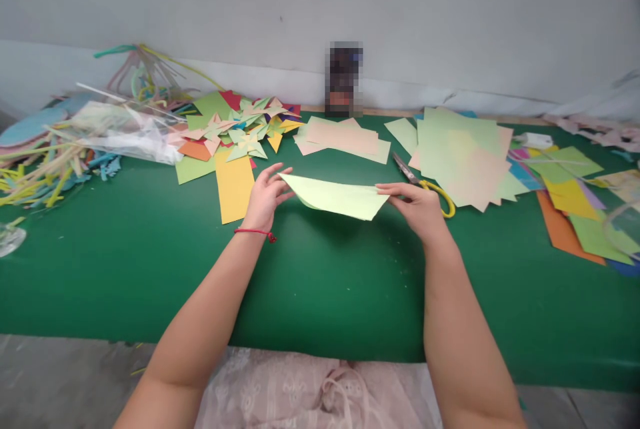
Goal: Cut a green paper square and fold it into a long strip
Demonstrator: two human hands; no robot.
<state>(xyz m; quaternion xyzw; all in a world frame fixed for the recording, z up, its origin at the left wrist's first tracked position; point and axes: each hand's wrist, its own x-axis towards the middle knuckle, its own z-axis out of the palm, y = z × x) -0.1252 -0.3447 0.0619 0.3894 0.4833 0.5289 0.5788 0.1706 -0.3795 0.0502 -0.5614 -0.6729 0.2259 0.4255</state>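
A light green sheet of paper (335, 197) hangs over the table, bowed along its length. My right hand (413, 205) pinches its right end between thumb and fingers. By the pointed left end of the sheet is my left hand (267, 199), its fingers spread apart; whether a fingertip touches the edge is hard to see. Scissors with yellow handles (437, 192) lie just beyond my right hand. A yellow-orange paper strip (234, 189) lies beside my left hand.
Folded paper pieces (247, 142) are heaped at the back left, beside fuzzy craft stems (65, 162) and a plastic bag (130, 129). Pale strips (345, 135) lie at the back middle. Stacked sheets (457, 155) and coloured papers (575, 202) cover the right of the green table (325, 309).
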